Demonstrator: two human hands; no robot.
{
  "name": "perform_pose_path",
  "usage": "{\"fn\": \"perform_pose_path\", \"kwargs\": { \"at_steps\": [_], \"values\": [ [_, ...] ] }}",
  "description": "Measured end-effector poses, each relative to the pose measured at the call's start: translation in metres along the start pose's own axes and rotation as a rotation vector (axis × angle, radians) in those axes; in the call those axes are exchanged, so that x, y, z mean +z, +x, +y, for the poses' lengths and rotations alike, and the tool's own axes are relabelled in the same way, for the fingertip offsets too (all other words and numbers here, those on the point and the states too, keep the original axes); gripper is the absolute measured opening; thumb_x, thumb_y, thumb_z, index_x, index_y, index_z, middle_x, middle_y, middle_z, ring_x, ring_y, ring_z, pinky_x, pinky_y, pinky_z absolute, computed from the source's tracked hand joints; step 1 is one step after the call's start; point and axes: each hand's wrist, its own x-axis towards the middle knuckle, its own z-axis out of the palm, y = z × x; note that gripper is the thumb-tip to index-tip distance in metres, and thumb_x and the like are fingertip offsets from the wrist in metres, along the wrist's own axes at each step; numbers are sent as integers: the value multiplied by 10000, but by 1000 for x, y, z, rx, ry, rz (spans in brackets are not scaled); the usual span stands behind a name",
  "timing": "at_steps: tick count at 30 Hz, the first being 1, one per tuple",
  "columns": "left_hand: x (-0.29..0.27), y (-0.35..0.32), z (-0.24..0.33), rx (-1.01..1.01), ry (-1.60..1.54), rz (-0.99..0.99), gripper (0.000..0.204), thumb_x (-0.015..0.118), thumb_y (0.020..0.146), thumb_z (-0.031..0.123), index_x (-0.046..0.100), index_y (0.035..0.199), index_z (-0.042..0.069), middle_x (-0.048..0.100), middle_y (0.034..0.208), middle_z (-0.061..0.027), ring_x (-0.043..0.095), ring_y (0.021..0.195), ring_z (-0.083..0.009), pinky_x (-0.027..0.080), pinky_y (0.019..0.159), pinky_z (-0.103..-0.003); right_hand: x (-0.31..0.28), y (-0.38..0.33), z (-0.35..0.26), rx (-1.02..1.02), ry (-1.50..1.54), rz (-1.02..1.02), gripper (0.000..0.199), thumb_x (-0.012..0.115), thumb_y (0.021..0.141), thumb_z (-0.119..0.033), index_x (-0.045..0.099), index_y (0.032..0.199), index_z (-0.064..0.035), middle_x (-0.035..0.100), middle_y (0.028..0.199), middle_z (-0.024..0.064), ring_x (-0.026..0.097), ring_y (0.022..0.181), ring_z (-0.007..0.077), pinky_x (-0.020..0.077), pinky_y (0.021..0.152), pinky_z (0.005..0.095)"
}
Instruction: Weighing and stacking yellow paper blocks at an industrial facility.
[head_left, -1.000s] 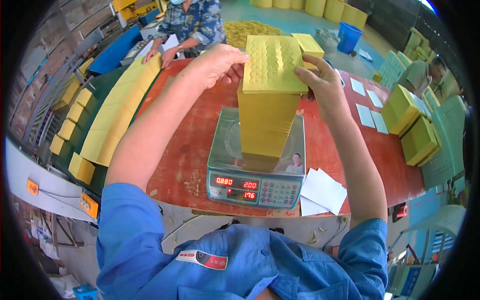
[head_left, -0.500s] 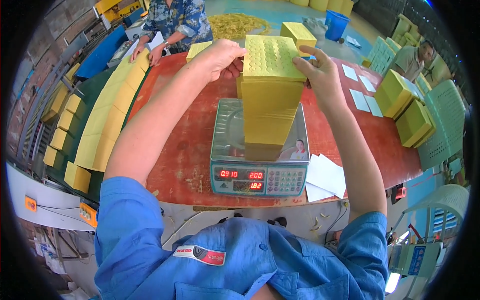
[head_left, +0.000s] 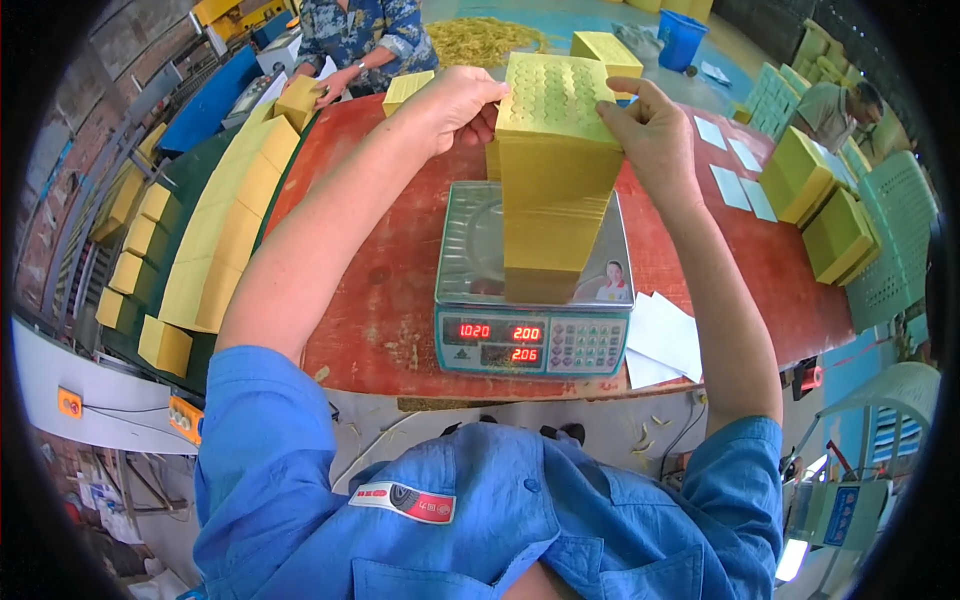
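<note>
A tall stack of yellow paper (head_left: 555,205) stands upright on a digital scale (head_left: 470,240) with a metal pan and a lit red display. Rows of scalloped cut marks cover its top sheet. At the stack's upper left edge, the fingers of my left hand (head_left: 462,110) are pinched on the paper. My right hand (head_left: 652,135) grips the upper right edge, thumb on top and index finger stretched along the far side. Behind the stack, part of another yellow block is mostly hidden.
The red table (head_left: 360,270) carries white sheets (head_left: 662,340) beside the scale and pale cards (head_left: 735,185) at right. Yellow paper blocks (head_left: 215,240) line a green conveyor at left. A co-worker's hands (head_left: 325,88) hold a block there. More yellow bundles (head_left: 800,175) stand at right, near another person.
The top sheets, held slightly apart from the stack before, now sit flush on it. The scale's display digits have changed. The co-worker has lifted a yellow block. My view has shifted slightly.
</note>
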Motion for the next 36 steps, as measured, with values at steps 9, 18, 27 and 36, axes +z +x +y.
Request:
{"fn": "perform_pose_path", "kwargs": {
  "at_steps": [9, 18, 27, 36],
  "values": [
    [11, -11, 3, -20, -22, -2, 234, 546, 953, 279, 587, 865, 66, 605, 662, -54, 554, 498, -151, 384, 414, -279, -1, -2, 19, 35, 63, 41, 286, 683, 861, -192, 678, 1086, -16, 551, 625, 19, 512, 561, 100, 433, 543, 287],
    [-24, -90, -45, 87, -306, 192, 211, 539, 979, 290, 549, 884, 102, 505, 616, -6, 444, 479, -107, 319, 438, -245, -28, -70, 16, 158, 354, 105, 238, 535, 970, -110, 647, 1155, -10, 491, 644, -19, 436, 579, 56, 366, 529, 228],
    [-72, -161, -101, -122, -518, 279, 173, 565, 973, 247, 558, 893, 94, 548, 668, -18, 478, 534, -101, 342, 480, -224, -18, -130, 39, 245, 506, 37, 257, 501, 969, -61, 636, 1173, 19, 520, 696, -15, 470, 617, 65, 390, 562, 229],
    [-54, -167, -109, -137, -543, 244, 191, 574, 968, 243, 572, 933, 55, 562, 689, -27, 489, 563, -108, 345, 506, -237, 4, -140, 40, 280, 569, 9, 233, 531, 961, -52, 642, 1154, 15, 543, 684, -1, 493, 586, 59, 389, 517, 221]
  ]
}}
